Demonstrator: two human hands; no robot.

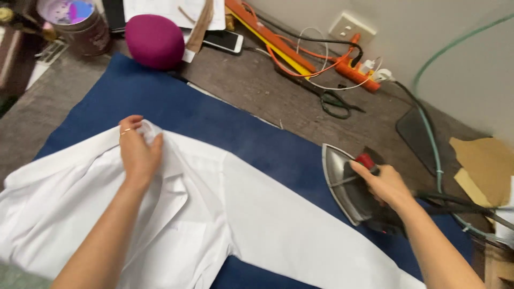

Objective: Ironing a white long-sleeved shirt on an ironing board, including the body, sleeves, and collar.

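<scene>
Head view: left hand (138,152) pinching white cotton shirt (214,214) collar, right hand (386,184) closed around tilted grey steam iron (350,184); risk of scorching blue ironing cloth (225,123).

Shirt (214,214) on cloth (225,123), iron (348,187) rightward

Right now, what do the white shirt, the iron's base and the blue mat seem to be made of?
White shirt: thin woven cloth, probably cotton; matte, with soft creases.
Iron base: bare metal, dull grey with a sheen.
Blue mat: looks like felt or thick fabric; matte and slightly fuzzy.
</scene>
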